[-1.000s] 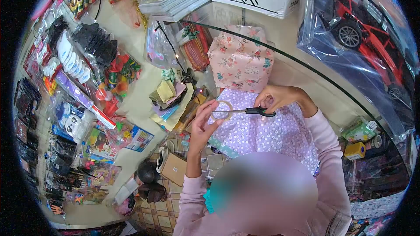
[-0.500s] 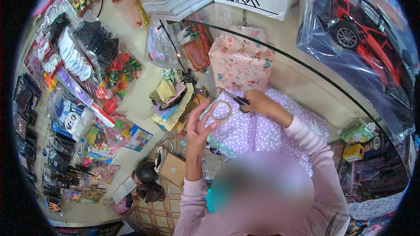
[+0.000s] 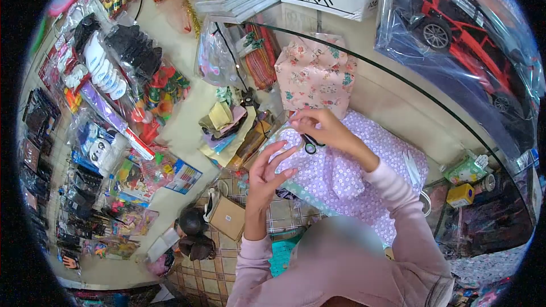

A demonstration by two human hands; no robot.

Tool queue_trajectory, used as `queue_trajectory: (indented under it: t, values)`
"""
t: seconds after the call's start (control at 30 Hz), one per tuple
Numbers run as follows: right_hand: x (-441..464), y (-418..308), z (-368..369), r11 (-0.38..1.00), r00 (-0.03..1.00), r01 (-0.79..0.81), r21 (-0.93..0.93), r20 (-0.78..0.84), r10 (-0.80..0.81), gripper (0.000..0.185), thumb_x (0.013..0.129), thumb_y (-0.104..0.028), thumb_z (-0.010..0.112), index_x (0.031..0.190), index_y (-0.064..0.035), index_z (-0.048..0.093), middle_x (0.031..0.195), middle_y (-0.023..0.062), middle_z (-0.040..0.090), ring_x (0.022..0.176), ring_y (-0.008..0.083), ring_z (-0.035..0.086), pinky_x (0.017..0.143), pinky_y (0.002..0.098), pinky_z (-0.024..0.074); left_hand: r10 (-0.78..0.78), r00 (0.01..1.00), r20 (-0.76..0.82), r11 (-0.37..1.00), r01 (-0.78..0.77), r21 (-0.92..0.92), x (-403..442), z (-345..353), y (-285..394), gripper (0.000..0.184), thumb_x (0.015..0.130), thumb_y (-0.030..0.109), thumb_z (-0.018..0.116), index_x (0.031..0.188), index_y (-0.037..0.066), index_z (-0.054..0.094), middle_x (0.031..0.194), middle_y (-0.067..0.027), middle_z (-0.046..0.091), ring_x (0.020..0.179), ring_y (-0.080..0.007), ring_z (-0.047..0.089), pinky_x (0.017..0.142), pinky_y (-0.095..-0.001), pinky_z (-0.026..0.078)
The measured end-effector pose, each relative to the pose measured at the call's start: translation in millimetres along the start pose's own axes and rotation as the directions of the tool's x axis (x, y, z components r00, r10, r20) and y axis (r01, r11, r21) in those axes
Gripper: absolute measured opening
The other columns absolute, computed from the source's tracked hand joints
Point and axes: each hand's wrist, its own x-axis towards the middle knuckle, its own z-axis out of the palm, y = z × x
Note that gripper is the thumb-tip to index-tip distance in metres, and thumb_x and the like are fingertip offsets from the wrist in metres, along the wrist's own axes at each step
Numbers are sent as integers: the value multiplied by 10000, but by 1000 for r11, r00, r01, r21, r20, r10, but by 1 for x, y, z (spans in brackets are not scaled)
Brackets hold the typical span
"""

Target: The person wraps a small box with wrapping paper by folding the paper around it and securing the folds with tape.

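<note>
The roll of tape (image 3: 302, 143) is a thin, pale ring at the fingertips of my left hand (image 3: 268, 175), its outline partly lost against the patterned cloth. My left fingers are spread around its near side. My right hand (image 3: 327, 129) has black-handled scissors (image 3: 310, 146) tucked in its palm, loops downward. Its thumb and index finger pinch together at the far side of the roll; anything between them is too small to make out. Under both hands lies a purple floral wrapped bundle (image 3: 347, 165), beside a pink floral package (image 3: 315, 74).
A dark curved glass edge (image 3: 392, 71) runs behind the bundle. Folded papers and cloths (image 3: 222, 116) lie left of my hands. A boxed red toy car (image 3: 472, 51) stands at the right, near a yellow box (image 3: 459, 195). Bagged goods (image 3: 105, 71) cover the left side.
My right hand has swung left across the bundle to the far side of the roll, and the scissors have turned from pointing left into its palm. My left hand has shifted slightly right.
</note>
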Motion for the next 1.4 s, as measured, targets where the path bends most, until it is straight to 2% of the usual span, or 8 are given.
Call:
queue_trajectory:
  t: [0.1,0.2,0.23,0.43,0.6,1.0,1.2,1.4]
  values:
    - [-29,-42,-8,952,982,183,246,-4,-188,267,848,-72,642,1110,-19,656,1021,107,679,949,234,651,869,358,488,-6,999,48,999,3,49,-3,1,-1,555,774,-166,606,1291,-6,483,1348,-118,417,1255,-349,461,892,-400,544]
    - [-37,-46,-12,841,840,540,5,48,-540,299,842,-68,649,1138,-22,647,1081,114,668,1045,246,624,928,360,465,-61,994,87,998,59,33,-6,7,0,520,780,-161,604,1268,-12,502,1318,-109,426,1240,-336,477,897,-399,544]
    - [-39,-43,-12,848,844,530,5,97,-528,308,852,-108,640,1155,-56,645,1136,134,642,1071,254,612,905,344,478,-63,992,106,997,57,54,-7,9,1,513,781,-160,603,1262,-10,506,1317,-111,427,1240,-335,479,899,-400,543]
    - [-55,-42,-19,898,885,438,45,158,-439,253,824,-100,660,1069,-42,687,1034,119,682,970,252,652,842,341,499,-78,980,183,993,60,102,-14,16,4,481,789,-149,607,1235,15,532,1313,-123,436,1231,-331,490,920,-400,531]
    - [-66,-42,-19,886,876,462,42,136,-464,234,814,-106,669,1035,-35,702,969,116,699,915,246,668,812,338,507,-56,975,216,993,32,116,-21,21,5,463,793,-145,605,1220,25,548,1294,-126,459,1213,-337,509,929,-394,523]
    - [-108,-49,-25,901,901,433,8,13,-433,228,779,-25,698,1007,-26,715,942,122,708,863,223,677,773,318,519,-88,989,116,992,76,103,-37,56,1,400,789,-138,625,1166,-23,561,1223,-120,532,1152,-332,559,913,-392,521]
    - [-141,-56,-25,915,915,394,-83,-53,-399,194,789,-55,664,977,-34,708,908,132,697,829,261,673,749,333,514,-140,990,-30,986,142,91,-49,84,0,261,867,28,629,1121,-18,596,1236,-122,534,1117,-286,589,813,-343,563]
    - [-174,-58,-20,916,914,367,-164,-120,-388,182,756,-44,660,935,-25,690,864,126,683,814,274,663,726,348,513,-91,996,-15,990,92,106,-68,108,-13,210,917,106,584,1089,-4,629,1241,-121,538,1066,-243,615,684,-283,572]
